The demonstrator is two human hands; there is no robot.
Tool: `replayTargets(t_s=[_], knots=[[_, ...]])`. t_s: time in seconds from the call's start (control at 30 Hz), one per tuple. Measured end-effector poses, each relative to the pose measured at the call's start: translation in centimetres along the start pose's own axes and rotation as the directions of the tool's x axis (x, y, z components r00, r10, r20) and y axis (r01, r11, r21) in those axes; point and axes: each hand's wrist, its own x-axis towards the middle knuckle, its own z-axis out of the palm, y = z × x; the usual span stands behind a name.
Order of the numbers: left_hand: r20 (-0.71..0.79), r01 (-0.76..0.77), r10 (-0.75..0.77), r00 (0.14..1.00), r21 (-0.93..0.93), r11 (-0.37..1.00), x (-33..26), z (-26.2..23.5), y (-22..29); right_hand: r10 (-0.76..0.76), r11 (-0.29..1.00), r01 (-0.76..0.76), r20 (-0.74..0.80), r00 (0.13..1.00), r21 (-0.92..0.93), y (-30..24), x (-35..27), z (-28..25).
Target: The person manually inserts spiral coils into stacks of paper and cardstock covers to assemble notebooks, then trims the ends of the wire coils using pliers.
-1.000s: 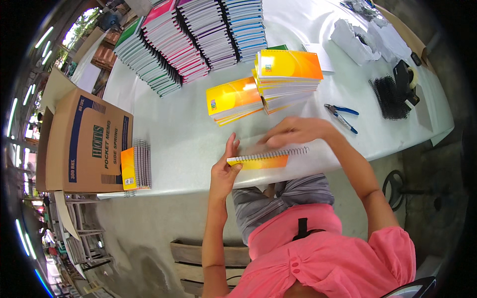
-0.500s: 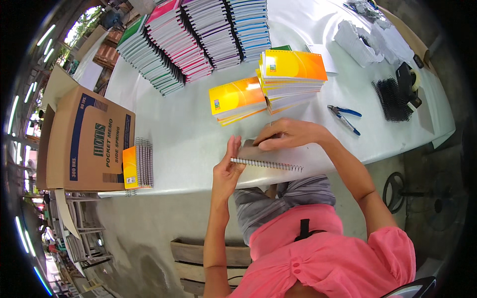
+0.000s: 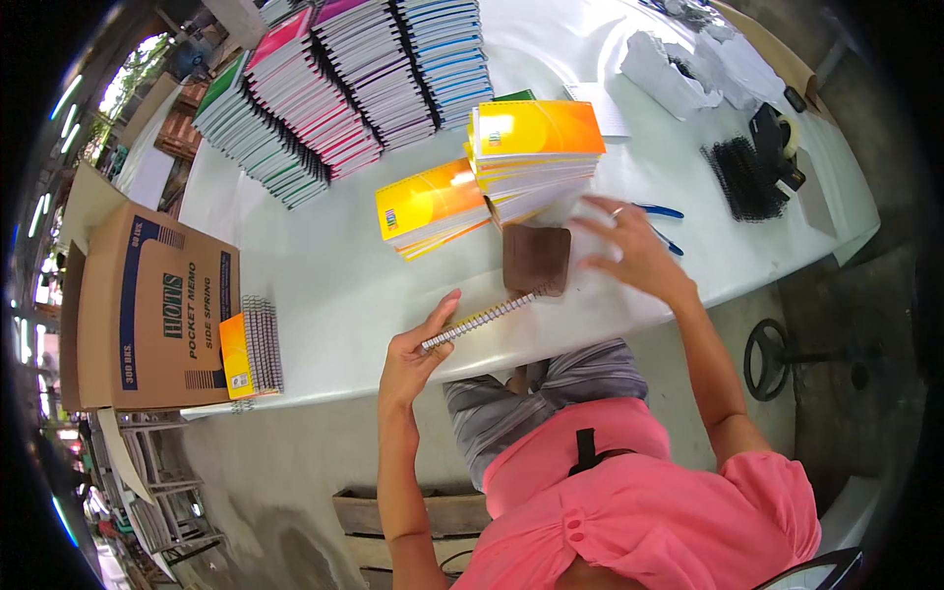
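Brown cover up, the spiral notebook (image 3: 526,270) sits at the middle of the frame on the near edge of the white table (image 3: 324,285). Left hand (image 3: 413,356) reaches up from below, thumb and fingers pinching the wire spine at its lower left end. Right hand (image 3: 629,251) hovers blurred to the right of the notebook, fingers spread and loose, gripping nothing, wrist bent inward. Just above it stands a yellow-orange stack of notebooks (image 3: 536,157), with blue-handled pliers (image 3: 661,221) beside the fingers.
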Motion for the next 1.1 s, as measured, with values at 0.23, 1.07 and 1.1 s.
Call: replayTargets(t_s=[0.23,1.07,1.1], knots=[[-0.004,-0.058,0.059,0.998,0.11,0.992,0.3,2.1,0.0,0.224,0.871,-0.312,-0.26,0.939,-0.38,5.8,-5.2,0.2],[-0.263,0.006,0.315,0.912,0.775,0.632,-1.5,6.8,5.4,-0.203,0.941,0.255,-0.234,0.951,0.223,-15.8,-2.1,-0.3],[-0.264,0.003,0.324,0.908,0.78,0.626,-1.5,6.9,5.3,-0.204,0.941,0.256,-0.233,0.951,0.222,-15.8,-2.2,-0.3]])
